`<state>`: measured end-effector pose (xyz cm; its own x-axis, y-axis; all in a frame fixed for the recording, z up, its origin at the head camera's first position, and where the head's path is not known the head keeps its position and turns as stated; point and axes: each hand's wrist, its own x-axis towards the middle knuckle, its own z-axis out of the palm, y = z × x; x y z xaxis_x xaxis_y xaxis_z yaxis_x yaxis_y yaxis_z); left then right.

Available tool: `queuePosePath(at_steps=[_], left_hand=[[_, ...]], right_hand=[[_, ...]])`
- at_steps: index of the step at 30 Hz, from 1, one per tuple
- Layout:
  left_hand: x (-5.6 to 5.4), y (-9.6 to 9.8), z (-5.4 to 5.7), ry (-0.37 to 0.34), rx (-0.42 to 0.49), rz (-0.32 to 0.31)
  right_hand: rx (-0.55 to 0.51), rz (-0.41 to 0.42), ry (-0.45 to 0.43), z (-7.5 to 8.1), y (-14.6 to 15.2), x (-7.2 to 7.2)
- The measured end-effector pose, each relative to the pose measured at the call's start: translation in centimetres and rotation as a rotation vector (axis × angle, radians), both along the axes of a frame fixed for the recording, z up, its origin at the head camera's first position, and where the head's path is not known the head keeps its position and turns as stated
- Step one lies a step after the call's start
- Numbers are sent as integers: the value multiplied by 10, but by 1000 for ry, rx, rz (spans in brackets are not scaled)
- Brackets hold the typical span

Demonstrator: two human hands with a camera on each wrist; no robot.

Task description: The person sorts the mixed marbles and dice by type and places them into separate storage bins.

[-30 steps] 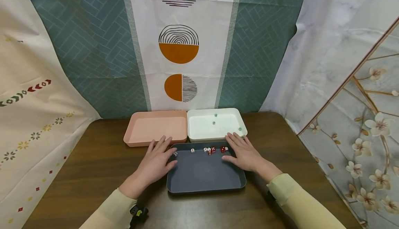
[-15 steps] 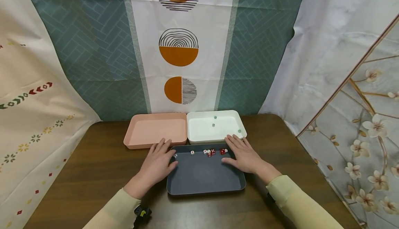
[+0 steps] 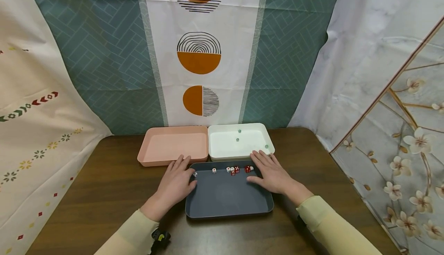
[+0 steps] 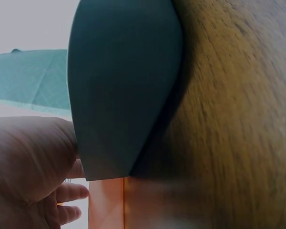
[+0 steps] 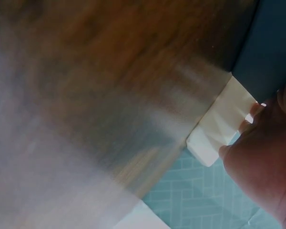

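Both hands lie over the far corners of a dark grey tray [image 3: 229,199] on the table. My left hand [image 3: 175,183] has its fingers stretched forward across the left rim, beside a white die [image 3: 195,174]. My right hand [image 3: 270,174] spreads over the right rim, its fingertips near the white tray [image 3: 239,154]. Neither hand holds anything. Along the dark tray's far side are a lone white die [image 3: 214,170], a cluster of red dice [image 3: 237,169] and white dice [image 3: 228,169], and another red die [image 3: 247,168] touching a white one. In the left wrist view the dark tray's wall [image 4: 124,81] stands beside the hand.
A pink tray [image 3: 173,144] stands behind the dark one on the left, against the white tray. Three small green pieces [image 3: 237,140] lie in the white tray. Patterned cloths [image 3: 114,54] hang behind and beside the wooden table [image 3: 114,178].
The head view has tipped slightly, so the scene sits a little lower. My left forearm has shifted slightly right; the right hand and the dice keep their places.
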<state>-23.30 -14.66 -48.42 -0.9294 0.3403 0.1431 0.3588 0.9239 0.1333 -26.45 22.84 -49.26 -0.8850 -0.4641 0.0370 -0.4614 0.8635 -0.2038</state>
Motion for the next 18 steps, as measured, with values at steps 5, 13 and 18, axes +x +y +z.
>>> queuePosePath(at_steps=[5,13,18], left_hand=[[-1,1,0,22,3,-12],[-5,4,-2,27,25,-3],[-7,5,-4,40,47,5]], right_hand=[[2,-2,4,0,-1,0],[-5,-1,-2,-1,0,0],[-13,5,2,-2,0,0]])
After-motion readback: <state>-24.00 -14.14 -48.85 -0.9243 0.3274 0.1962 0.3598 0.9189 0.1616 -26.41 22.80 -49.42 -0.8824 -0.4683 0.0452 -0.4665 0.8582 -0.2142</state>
